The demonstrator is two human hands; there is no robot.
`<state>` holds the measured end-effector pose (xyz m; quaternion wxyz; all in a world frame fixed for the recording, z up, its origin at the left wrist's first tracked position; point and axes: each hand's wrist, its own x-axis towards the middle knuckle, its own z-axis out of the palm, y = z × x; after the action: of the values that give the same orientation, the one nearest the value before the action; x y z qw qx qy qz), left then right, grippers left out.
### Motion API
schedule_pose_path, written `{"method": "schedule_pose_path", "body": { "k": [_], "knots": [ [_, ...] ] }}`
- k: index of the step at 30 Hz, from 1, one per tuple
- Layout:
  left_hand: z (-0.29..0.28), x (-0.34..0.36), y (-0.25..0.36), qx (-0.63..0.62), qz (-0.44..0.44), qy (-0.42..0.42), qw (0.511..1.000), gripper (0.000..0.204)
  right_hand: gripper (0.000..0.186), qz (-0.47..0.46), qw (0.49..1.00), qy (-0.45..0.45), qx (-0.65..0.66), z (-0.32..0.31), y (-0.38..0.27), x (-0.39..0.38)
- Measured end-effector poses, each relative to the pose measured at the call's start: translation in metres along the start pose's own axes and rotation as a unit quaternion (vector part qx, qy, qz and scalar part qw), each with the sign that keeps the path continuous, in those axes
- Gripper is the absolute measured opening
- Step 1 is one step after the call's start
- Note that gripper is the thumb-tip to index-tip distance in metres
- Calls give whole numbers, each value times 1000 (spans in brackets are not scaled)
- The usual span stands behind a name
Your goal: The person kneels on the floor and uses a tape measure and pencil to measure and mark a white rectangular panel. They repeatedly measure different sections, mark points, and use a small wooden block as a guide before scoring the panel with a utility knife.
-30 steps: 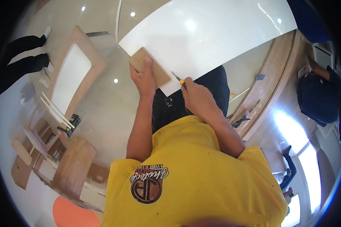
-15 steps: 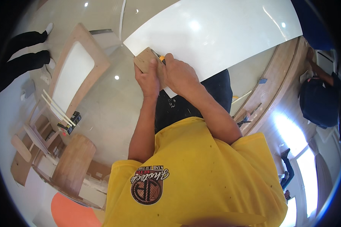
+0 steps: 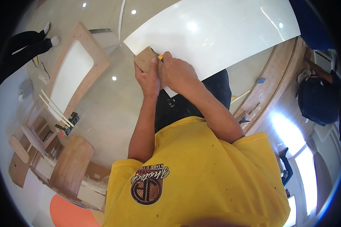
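Observation:
A large glossy white sheet point(image 3: 223, 41) spreads out before me, its near edge by my knees. My left hand point(image 3: 147, 80) grips a flat piece of tan wood point(image 3: 144, 59) at the sheet's left corner, thumb on top and fingers round its left side. Close beside it, my right hand point(image 3: 180, 72) is closed round a utility knife with a yellow part point(image 3: 160, 57) showing. The knife's front end lies along the wood's right edge; most of its handle is hidden in my fist, and I cannot make out the blade's tip.
To the left lies a wooden frame with a white panel point(image 3: 102, 53), thin strips and a dark box point(image 3: 72, 120) by it. A curved wooden piece point(image 3: 267, 79) runs along the right with tools on it. Other people are at the far left and right.
Both hands stay at the wood piece, with the knife nearly in the same place. The person's feet at the far left have shifted.

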<state>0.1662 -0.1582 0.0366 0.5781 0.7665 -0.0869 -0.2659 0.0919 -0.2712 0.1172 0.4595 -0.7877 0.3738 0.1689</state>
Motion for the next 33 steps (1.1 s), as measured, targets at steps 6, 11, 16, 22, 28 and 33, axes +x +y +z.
{"method": "schedule_pose_path", "body": {
  "k": [6, 11, 16, 22, 28, 33],
  "knots": [
    [0, 2, 0, 0, -7, -13, 1000, 57, 23, 8, 1000, -8, -23, -4, -3, -2],
    [1, -1, -2, -24, 28, -1, 999, 47, 21, -3, 999, -16, -34, 2, 6, -12],
    [1, -3, 1, -13, 7, 4, 1000, 61, 20, -5, 999, -2, -43, 17, 22, -28],
    [2, -4, 3, -20, 11, 4, 1000, 54, 22, 19, 999, -2, -36, 30, 41, -66],
    [2, -4, 0, -36, 19, -1, 999, 57, 14, 33, 999, -11, -9, 31, 46, -86],
    [2, -3, 3, -34, 2, -11, 999, 56, 18, 46, 999, -12, -1, 34, 50, -88]
  ]
}}
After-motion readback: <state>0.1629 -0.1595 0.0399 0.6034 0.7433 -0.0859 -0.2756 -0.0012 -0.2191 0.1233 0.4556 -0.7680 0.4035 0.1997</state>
